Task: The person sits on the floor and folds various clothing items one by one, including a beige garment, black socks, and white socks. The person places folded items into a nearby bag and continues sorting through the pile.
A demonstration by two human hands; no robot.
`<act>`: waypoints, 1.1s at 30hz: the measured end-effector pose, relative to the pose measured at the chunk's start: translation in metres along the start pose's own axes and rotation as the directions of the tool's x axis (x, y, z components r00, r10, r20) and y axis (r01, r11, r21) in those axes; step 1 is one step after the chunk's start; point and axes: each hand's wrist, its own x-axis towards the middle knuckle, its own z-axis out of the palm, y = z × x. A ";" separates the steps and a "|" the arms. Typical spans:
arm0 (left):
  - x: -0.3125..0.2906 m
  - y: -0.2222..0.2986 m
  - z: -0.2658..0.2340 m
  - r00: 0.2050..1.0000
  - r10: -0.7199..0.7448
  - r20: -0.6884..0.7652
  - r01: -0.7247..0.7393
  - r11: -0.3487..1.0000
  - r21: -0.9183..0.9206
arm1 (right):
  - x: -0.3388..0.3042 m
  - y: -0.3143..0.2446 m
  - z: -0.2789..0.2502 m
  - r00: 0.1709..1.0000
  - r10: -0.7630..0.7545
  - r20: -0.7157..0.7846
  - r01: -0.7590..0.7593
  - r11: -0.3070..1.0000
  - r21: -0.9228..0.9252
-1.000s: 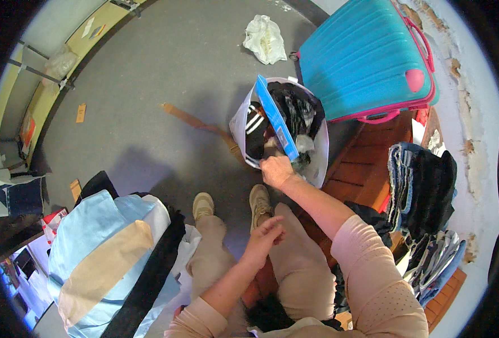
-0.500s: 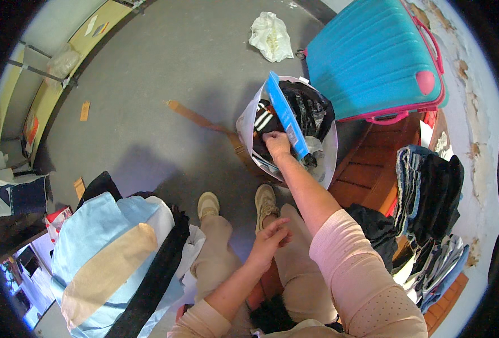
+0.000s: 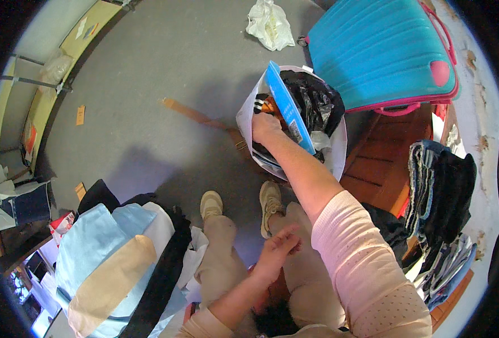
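Note:
A white bag (image 3: 248, 107) stands open on the floor in front of my feet. Inside it are black plastic (image 3: 308, 98), a flat blue box or card (image 3: 284, 104) standing on edge, and dark cloth with white stripes and orange (image 3: 267, 105). My right hand (image 3: 265, 127) reaches into the bag's left side, beside the blue piece. Its fingers look closed, but their tips and whatever they hold are hidden. My left hand (image 3: 279, 250) hovers above my lap with loosely bent fingers slightly apart, holding nothing.
A turquoise suitcase (image 3: 379, 56) with pink trim stands at far right on brown wood (image 3: 376, 163). Folded dark clothes (image 3: 444, 186) are stacked at right. Light blue cloth (image 3: 91, 236) and black fabric lie at left. A white plastic bag (image 3: 270, 25) and a brown strap (image 3: 193, 112) rest on the floor.
My right hand has shifted left inside the bag, toward its left wall, and more orange shows beside it. My left hand has moved slightly right and down.

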 end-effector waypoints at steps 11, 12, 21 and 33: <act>0.001 0.012 0.005 0.999 -0.009 -0.036 0.010 1.000 0.016 | -0.023 0.047 0.035 0.728 -0.088 -0.680 0.343 0.905 0.250; -0.001 0.015 0.006 0.999 -0.011 -0.042 0.012 1.000 0.029 | -0.036 0.051 0.032 0.679 -0.062 -0.732 0.392 0.873 0.289; 0.000 0.022 -0.007 0.967 0.222 -0.125 -0.227 0.973 -0.031 | -0.228 0.080 -0.086 0.805 0.171 -0.569 0.502 0.316 0.805; -0.108 0.033 0.042 0.523 0.616 0.588 -0.852 0.394 0.345 | -0.473 0.109 -0.084 0.874 -0.113 -0.472 0.485 0.265 0.834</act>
